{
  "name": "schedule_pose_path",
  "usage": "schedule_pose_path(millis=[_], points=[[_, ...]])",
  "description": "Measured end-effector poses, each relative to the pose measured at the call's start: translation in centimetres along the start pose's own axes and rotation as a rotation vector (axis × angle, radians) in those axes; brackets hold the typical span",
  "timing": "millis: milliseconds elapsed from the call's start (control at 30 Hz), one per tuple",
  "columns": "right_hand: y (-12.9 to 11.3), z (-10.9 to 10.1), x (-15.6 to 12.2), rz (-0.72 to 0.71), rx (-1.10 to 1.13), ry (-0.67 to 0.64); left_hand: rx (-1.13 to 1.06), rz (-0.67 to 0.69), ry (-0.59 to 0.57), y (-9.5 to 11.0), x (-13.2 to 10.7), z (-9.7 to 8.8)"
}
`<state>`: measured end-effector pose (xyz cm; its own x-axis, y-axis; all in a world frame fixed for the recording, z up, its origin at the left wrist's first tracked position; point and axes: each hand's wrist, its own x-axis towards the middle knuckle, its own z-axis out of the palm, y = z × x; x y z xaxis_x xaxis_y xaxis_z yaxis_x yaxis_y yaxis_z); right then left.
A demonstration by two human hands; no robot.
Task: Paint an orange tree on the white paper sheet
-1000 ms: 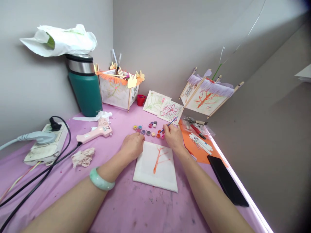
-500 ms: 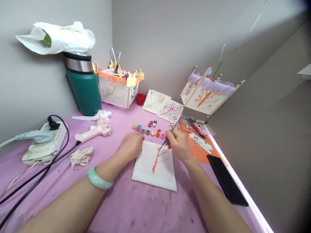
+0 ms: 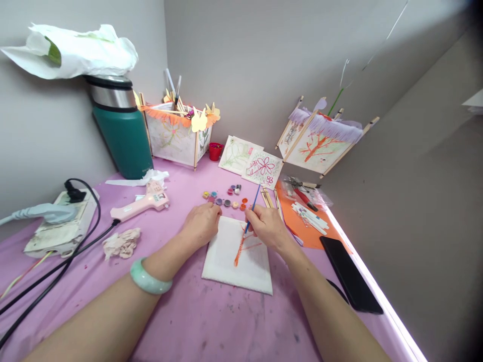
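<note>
Head view: white panel (image 3: 226,259), bench (image 3: 211,322)
Right grip (image 3: 266,227): pinching blue paintbrush (image 3: 252,205)
Left grip (image 3: 200,225): on panel corner, clasp unclear
Done: orange trunk (image 3: 238,254), branches
Remaining: mostly blank

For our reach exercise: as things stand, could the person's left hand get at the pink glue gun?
Probably yes: only bare purple cloth lies between the left hand and the glue gun.
</note>
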<state>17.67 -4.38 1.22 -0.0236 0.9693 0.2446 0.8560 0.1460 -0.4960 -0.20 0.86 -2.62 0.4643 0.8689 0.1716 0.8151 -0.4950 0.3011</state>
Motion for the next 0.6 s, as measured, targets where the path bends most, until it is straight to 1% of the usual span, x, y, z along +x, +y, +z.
schedule_pose_path(millis=[233,367,467,600], points=[[0.1,0.7,0.2,0.0,-0.063,0.005,0.006,-0.011,0.001,0.1,0.0,0.0],[0.0,1.2,0.4,-0.007,-0.064,0.056,0.01,-0.004,0.006,0.1,0.0,0.0],[-0.1,1.7,0.6,0.013,0.007,0.094,0.011,0.001,0.011,0.0,-0.1,0.0],[-0.2,1.9,1.0,-0.001,0.247,0.125,-0.001,-0.006,0.014,0.1,-0.1,0.0]])
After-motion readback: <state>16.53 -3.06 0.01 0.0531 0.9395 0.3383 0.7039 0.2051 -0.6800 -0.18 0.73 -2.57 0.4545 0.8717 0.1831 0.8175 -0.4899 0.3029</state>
